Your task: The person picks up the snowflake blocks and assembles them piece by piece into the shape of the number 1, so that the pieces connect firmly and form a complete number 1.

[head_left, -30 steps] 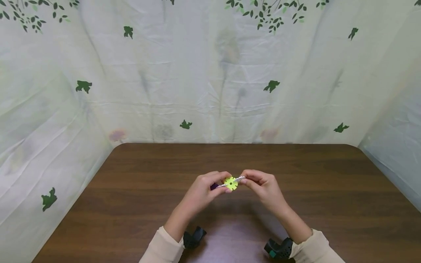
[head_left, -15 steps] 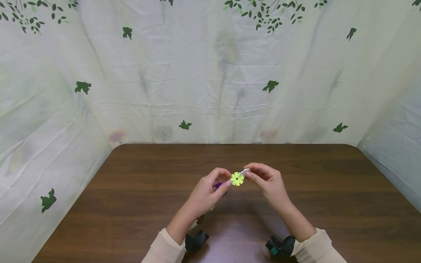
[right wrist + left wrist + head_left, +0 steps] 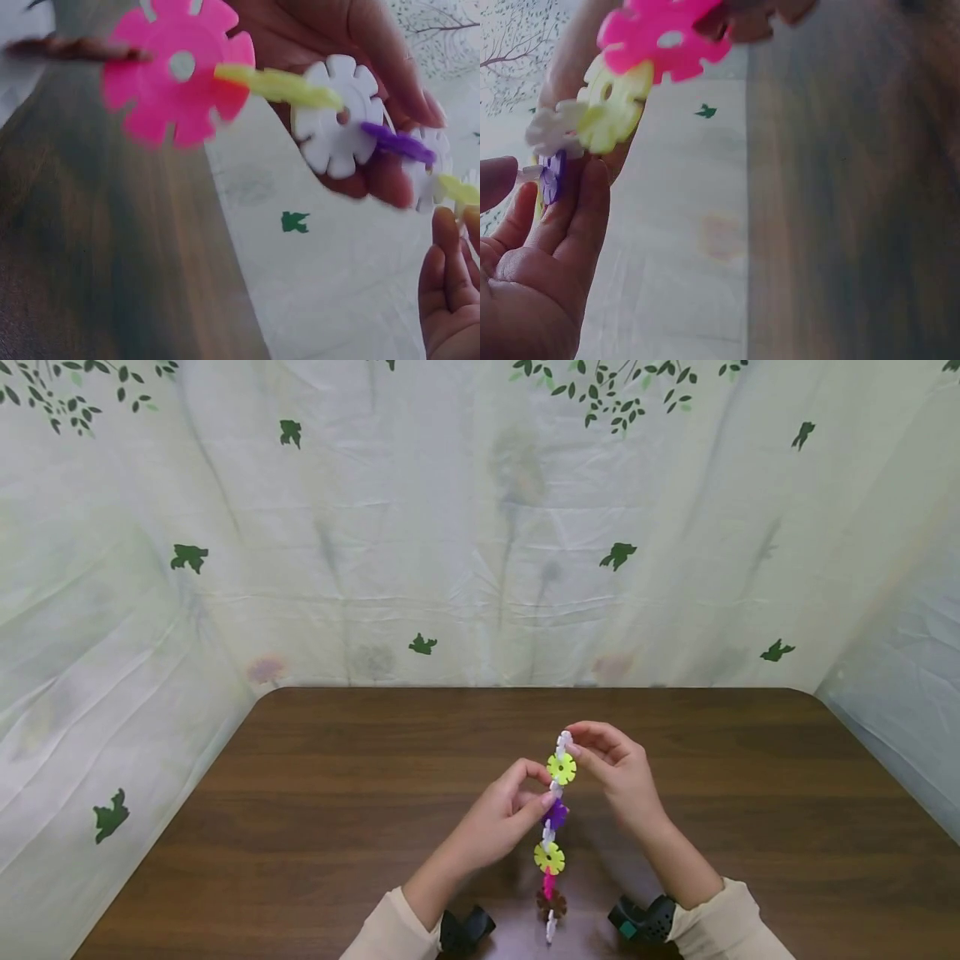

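A chain of slotted plastic discs hangs upright between the hands in the head view. From the top come a white disc (image 3: 564, 740), a yellow disc (image 3: 561, 769), another white one, a purple disc (image 3: 556, 815), white again, a second yellow disc (image 3: 549, 858), a pink disc (image 3: 548, 883), a brown disc (image 3: 552, 906) and a white end disc (image 3: 551, 928). The right hand (image 3: 618, 772) pinches the topmost white disc between thumb and fingers. Lower down, the left hand (image 3: 506, 818) holds the chain at the white disc above the purple one, its fingers partly behind.
Under the hands lies a brown wooden table (image 3: 360, 760). A pale curtain (image 3: 465, 527) with leaf prints closes off the back and sides. Black wrist cameras sit at both cuffs, the left wrist camera (image 3: 465, 931) and the right wrist camera (image 3: 641, 918).
The chain, mostly hidden behind the left hand before, has swung into a vertical line. The right hand has risen slightly to the right; the left hand has moved right and down along the chain.
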`<action>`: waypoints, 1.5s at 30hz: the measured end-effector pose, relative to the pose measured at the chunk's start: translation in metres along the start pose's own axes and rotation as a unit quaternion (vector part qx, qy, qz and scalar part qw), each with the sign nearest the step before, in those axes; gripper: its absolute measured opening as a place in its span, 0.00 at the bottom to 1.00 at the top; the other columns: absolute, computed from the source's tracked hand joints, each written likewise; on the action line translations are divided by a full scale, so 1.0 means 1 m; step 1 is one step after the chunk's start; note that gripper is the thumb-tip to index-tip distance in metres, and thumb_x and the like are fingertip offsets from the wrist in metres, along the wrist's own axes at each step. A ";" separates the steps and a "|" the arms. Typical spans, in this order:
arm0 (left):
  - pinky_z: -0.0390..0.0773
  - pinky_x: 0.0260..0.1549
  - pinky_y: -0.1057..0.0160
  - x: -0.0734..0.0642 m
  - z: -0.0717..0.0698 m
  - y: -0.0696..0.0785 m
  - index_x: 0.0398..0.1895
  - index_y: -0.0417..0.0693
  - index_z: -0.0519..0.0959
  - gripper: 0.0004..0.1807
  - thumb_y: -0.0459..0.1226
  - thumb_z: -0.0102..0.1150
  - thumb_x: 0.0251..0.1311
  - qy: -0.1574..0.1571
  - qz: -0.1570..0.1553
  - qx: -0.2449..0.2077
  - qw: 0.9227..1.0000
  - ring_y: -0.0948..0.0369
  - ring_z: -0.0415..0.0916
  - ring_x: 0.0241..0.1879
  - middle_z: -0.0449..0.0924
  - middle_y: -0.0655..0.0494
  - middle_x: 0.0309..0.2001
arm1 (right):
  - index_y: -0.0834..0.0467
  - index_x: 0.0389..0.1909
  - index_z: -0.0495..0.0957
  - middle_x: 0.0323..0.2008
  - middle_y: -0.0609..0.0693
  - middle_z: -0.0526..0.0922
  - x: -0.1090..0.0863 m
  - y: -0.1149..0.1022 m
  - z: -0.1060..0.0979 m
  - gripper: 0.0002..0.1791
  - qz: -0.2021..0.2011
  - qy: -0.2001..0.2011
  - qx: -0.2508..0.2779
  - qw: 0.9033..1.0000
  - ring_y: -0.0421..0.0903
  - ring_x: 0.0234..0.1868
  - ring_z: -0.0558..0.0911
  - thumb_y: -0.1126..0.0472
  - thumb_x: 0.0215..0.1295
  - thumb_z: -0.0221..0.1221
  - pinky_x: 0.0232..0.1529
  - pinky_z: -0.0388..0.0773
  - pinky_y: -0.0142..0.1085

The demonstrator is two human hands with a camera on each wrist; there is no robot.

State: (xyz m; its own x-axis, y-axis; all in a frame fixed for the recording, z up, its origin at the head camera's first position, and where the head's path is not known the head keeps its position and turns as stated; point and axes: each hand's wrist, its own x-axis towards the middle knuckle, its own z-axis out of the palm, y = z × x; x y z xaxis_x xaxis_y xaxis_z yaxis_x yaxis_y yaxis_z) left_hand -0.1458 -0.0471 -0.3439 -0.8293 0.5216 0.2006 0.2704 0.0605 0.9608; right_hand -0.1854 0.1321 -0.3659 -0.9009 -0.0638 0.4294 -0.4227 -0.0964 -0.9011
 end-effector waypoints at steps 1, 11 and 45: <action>0.73 0.32 0.66 0.000 0.001 -0.001 0.44 0.36 0.65 0.08 0.29 0.47 0.63 0.003 -0.002 0.001 1.000 0.58 0.76 0.36 0.76 0.41 0.36 | 0.72 0.43 0.73 0.37 0.52 0.79 0.000 0.001 0.000 0.13 0.007 -0.002 0.001 1.000 0.44 0.37 0.77 0.71 0.57 0.58 0.36 0.76 0.31; 0.75 0.37 0.68 0.009 0.004 -0.038 0.41 0.38 0.70 0.07 0.31 0.52 0.60 0.055 0.008 0.046 0.997 0.58 0.77 0.41 0.74 0.49 0.40 | 0.68 0.47 0.73 0.39 0.54 0.78 0.000 0.016 -0.002 0.15 0.062 -0.039 -0.023 0.997 0.44 0.39 0.75 0.66 0.60 0.57 0.39 0.74 0.33; 0.71 0.21 0.70 0.014 -0.005 -0.092 0.37 0.40 0.75 0.08 0.33 0.60 0.54 0.054 -0.056 0.127 0.989 0.67 0.72 0.22 0.77 0.57 0.26 | 0.73 0.47 0.70 0.38 0.63 0.78 -0.002 0.060 -0.013 0.13 0.160 -0.172 -0.155 0.960 0.50 0.27 0.79 0.71 0.63 0.50 0.30 0.77 0.38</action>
State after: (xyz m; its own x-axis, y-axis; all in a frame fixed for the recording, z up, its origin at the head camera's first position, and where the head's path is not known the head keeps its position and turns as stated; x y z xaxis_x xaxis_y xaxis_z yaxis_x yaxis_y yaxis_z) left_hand -0.1846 -0.0495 -0.4287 -0.9049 0.4058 0.1280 0.2763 0.3316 0.9020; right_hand -0.2100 0.1391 -0.4214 -0.9262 -0.3695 0.0747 -0.1875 0.2797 -0.9416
